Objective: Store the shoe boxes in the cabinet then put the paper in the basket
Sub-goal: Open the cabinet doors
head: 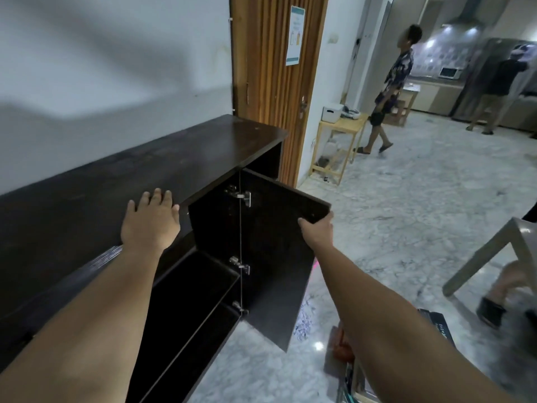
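Observation:
A long dark brown cabinet (145,170) stands along the white wall. Its right-hand door (276,257) is swung open on metal hinges, showing dark shelves (189,301) inside. My right hand (318,228) grips the top outer corner of that door. My left hand (151,219) rests flat on the cabinet top near its front edge, fingers spread. On the floor at the lower right, partly hidden by my right forearm, lie shoe boxes: a reddish one (341,344) and a dark one (436,321). No basket or paper can be made out.
Marble floor (406,213) stretches to the right. A grey table leg (479,257) and someone's sandalled foot (491,312) are at the right edge. A small wooden side table (337,146) stands by the wooden door. Two people stand farther back near the kitchen.

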A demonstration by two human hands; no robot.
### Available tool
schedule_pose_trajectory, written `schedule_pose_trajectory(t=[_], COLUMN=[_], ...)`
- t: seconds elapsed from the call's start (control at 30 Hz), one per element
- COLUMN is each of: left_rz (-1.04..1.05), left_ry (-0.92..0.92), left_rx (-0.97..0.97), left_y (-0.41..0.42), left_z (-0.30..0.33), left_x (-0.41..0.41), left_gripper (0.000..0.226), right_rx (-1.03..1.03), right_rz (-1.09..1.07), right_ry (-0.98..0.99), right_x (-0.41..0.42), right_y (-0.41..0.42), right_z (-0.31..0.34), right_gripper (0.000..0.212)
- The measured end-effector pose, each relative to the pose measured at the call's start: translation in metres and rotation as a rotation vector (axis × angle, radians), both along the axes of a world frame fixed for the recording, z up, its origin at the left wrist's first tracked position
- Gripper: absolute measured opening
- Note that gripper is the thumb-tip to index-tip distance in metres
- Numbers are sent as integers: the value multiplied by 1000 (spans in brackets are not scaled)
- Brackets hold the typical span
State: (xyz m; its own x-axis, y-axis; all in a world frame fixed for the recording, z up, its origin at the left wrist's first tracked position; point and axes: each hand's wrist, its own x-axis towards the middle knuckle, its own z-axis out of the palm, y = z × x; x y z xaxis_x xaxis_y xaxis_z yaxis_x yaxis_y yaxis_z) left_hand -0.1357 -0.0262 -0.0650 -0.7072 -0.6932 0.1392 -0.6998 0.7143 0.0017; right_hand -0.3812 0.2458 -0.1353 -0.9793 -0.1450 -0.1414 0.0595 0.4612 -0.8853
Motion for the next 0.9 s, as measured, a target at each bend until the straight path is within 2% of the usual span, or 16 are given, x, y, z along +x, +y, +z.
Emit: schedule_pose_trajectory(t=[0.2, 0.27, 0.47, 0.57, 0.63, 0.7, 0.8, 0.83, 0.9], left_rz=[-12, -15, -2, 72, 93, -27, -280, -358, -486], left_ry=[-16, -16, -42, -25, -38, -22, 62, 53, -85], left_rx=[-40, -57, -62, 20, 84, 78, 142, 186, 272], left_y=[-3, -3, -1, 6, 22, 54, 124, 150, 196], left_z=[-1, -3, -5, 3, 15, 25, 23, 18, 4], left_x=[-2, -3, -6, -15, -29, -47, -74, -83, -100], left_gripper=[59, 60, 60, 59, 62, 63, 55, 53, 53], right_rx=[-78, -84, -20, -64, -54, -2, 45, 48, 60], right_rz=[-40, -30, -28, 11, 0, -4, -8, -16, -48], right_ry=[-213, -251, -192, -188, -139, -78, -114, -129, -149], right_x=[-74, -100, -87, -76, -60, -45, -33, -28, -18], right_y=[-22, -25, -25, -7, 16, 44, 101, 123, 168], right_z=[5, -6, 8, 12, 22, 29, 26, 23, 15], right_gripper=[152, 159, 141, 146, 136, 127, 123, 121, 117])
